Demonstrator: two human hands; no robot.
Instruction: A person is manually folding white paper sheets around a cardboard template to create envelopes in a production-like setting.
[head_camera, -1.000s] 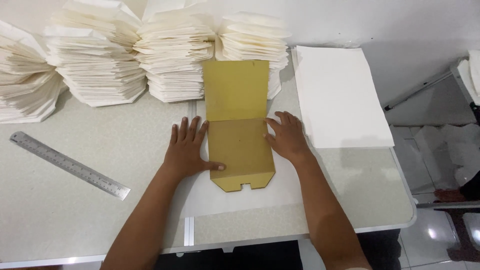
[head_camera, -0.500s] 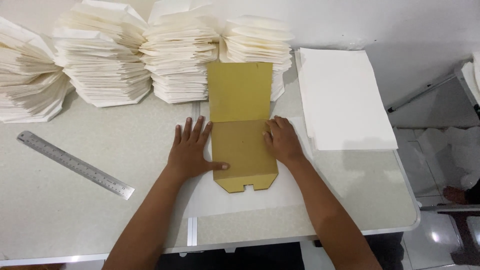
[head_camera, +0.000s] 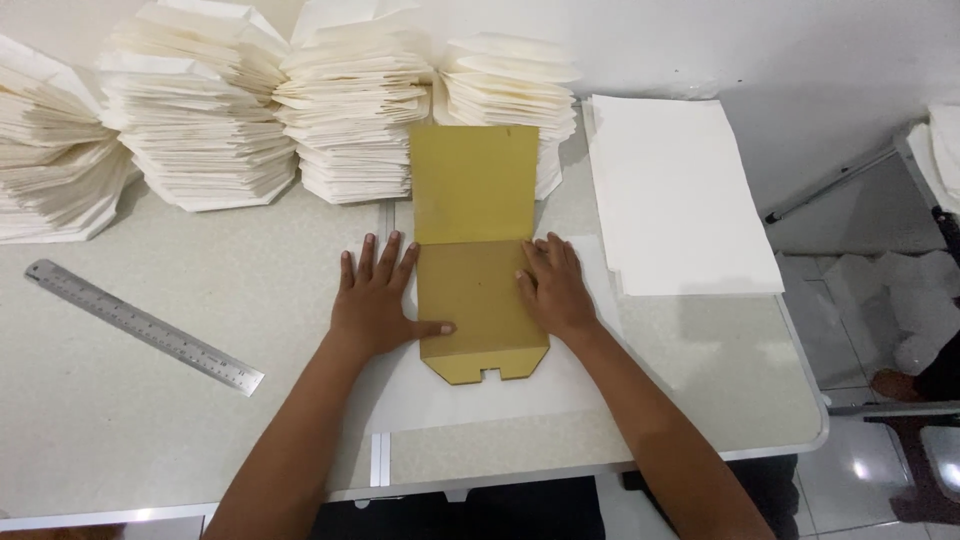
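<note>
Both hands lie flat with fingers spread, gripping nothing: the left hand (head_camera: 375, 298) presses the left edge of a brown cardboard template (head_camera: 478, 250), thumb on it, and the right hand (head_camera: 553, 288) presses its right edge. The template lies on a white paper sheet (head_camera: 470, 395) at the middle of the desk (head_camera: 120, 440). Stacks of folded white paper (head_camera: 350, 110) stand behind it, a pile of flat sheets (head_camera: 675, 195) to the right, a metal ruler (head_camera: 145, 325) to the left.

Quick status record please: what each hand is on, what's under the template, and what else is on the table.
left hand: flat beside the brown card template, thumb on it
right hand: flat on the template's right edge
under template: white paper sheet
behind: stacks of folded white paper
right: pile of flat white sheets
left: metal ruler
</note>
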